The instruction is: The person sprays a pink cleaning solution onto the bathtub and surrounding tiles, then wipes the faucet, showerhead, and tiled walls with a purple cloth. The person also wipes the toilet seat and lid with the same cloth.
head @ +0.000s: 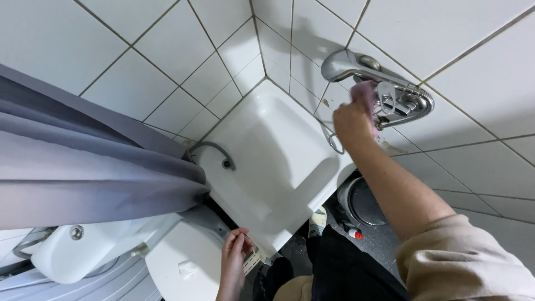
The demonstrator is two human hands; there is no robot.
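At tap (384,89): right hand (352,120) raised, fingers gripping pink cloth (365,92) | left hand (235,251) low, seemingly loose

cloth (365,95): was pink
tap (368,72): was shiny silver
curtain (83,161): was grey
shower tray (273,161): was white
wall tiles (139,44): were white

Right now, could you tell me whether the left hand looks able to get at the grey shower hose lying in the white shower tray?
Probably yes: the left hand rests at the white shower tray rim, and bare tray lies between it and the grey shower hose.
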